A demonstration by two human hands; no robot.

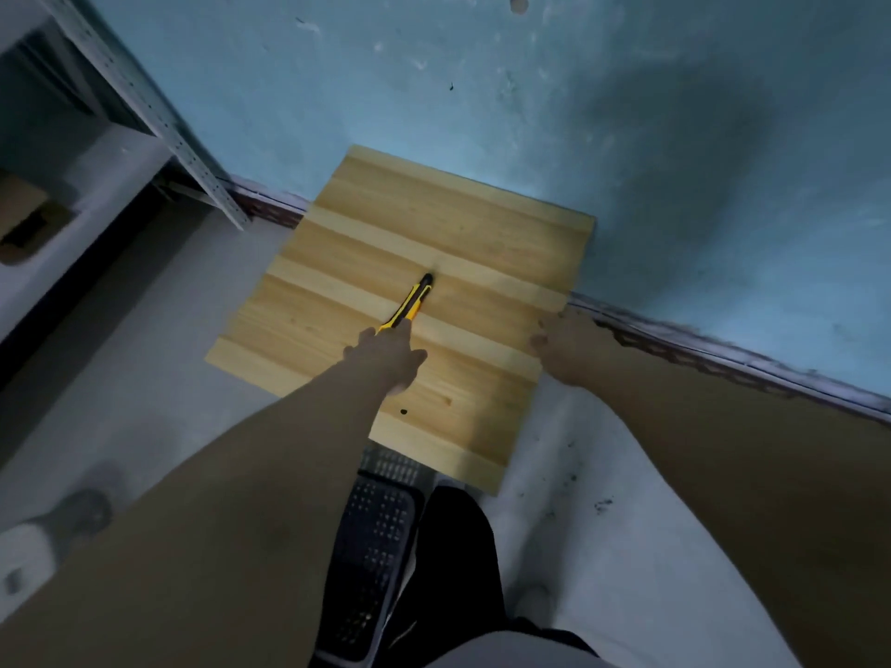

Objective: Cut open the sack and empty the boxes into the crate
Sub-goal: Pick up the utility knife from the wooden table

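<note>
A yellow and black utility knife (410,306) lies on the light wooden table top (458,224), its tip pointing away from me. My left hand (385,354) is closed around the knife's near end. My right hand (564,344) rests at the table's right edge with its fingertips on the wood and nothing in it. A black perforated plastic crate (381,547) stands on the floor below the table's near edge, partly hidden by my left forearm and my leg. No sack or boxes can be made out.
The table stands against a blue wall (578,113). A grey metal shelf rack (144,103) with a cardboard box (24,219) is at the left. Pale concrete floor (593,499) surrounds the table. My dark trouser leg (458,547) is beside the crate.
</note>
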